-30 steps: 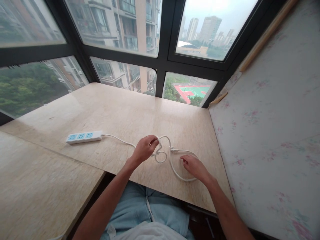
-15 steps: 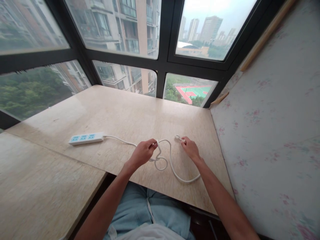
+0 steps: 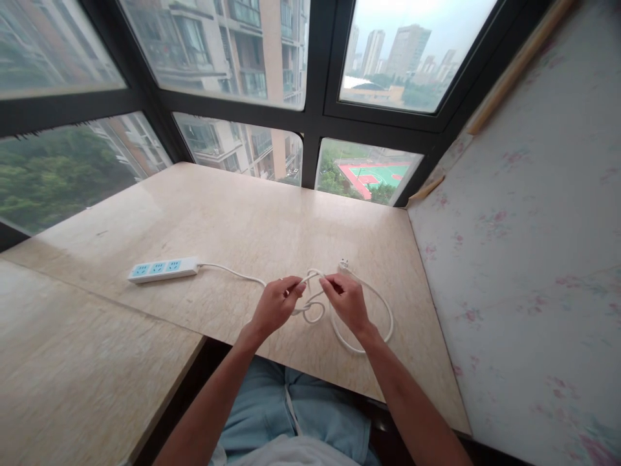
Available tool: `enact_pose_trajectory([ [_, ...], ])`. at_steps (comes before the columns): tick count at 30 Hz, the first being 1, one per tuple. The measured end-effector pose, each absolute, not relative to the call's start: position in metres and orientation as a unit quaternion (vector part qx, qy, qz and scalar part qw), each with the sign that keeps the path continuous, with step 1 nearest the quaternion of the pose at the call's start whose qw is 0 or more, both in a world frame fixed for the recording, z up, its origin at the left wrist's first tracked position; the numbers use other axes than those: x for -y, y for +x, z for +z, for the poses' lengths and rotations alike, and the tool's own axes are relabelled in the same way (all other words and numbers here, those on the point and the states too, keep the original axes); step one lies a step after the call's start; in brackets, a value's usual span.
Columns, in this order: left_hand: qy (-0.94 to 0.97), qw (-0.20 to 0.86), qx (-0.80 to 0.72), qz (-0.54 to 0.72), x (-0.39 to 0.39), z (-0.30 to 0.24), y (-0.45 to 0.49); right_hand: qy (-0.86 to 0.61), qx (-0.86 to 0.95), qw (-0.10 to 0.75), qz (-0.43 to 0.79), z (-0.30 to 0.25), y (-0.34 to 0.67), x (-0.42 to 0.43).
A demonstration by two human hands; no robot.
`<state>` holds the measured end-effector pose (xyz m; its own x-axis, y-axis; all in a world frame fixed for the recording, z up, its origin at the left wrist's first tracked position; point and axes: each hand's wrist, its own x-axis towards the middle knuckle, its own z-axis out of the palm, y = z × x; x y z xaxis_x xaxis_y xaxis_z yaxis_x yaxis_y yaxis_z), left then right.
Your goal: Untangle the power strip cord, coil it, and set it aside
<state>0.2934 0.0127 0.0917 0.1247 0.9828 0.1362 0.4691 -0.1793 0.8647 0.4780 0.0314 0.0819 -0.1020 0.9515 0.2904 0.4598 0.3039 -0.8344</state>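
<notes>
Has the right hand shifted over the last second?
Yes: the right hand went left, toward the power strip, now pinching the cable beside the left hand.

Left hand (image 3: pixel 277 303): my fingers pinched together, palm down, forearm stretched forward.
Right hand (image 3: pixel 345 299): my fingertips pinched, just beside the left hand, wrist bent inward.

A beige, marble-patterned tabletop (image 3: pixel 252 220) runs up to black-framed windows (image 3: pixel 315 97), with a second slab (image 3: pixel 72 362) of the same pattern abutting it at the near left. Through the glass are an apartment block (image 3: pixel 233 45), green trees (image 3: pixel 53 168) and a red-and-green sports court (image 3: pixel 376 175). To the right rises a wall with faded floral wallpaper (image 3: pixel 533 259), and light-blue trousers (image 3: pixel 272 414) show below the table's near edge.
</notes>
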Motion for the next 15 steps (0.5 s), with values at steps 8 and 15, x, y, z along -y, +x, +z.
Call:
enact_pose_trajectory([
  [8, 0.356, 0.436, -0.579, 0.590, 0.012, 0.049, 0.251, -0.587, 0.462, 0.474, 0.466, 0.045, 0.494, -0.035],
  [15, 0.423, 0.468, -0.642, 0.436, 0.018, 0.045, 0.238, -0.575, 0.417, 0.480, 0.516, 0.021, 0.468, -0.018],
])
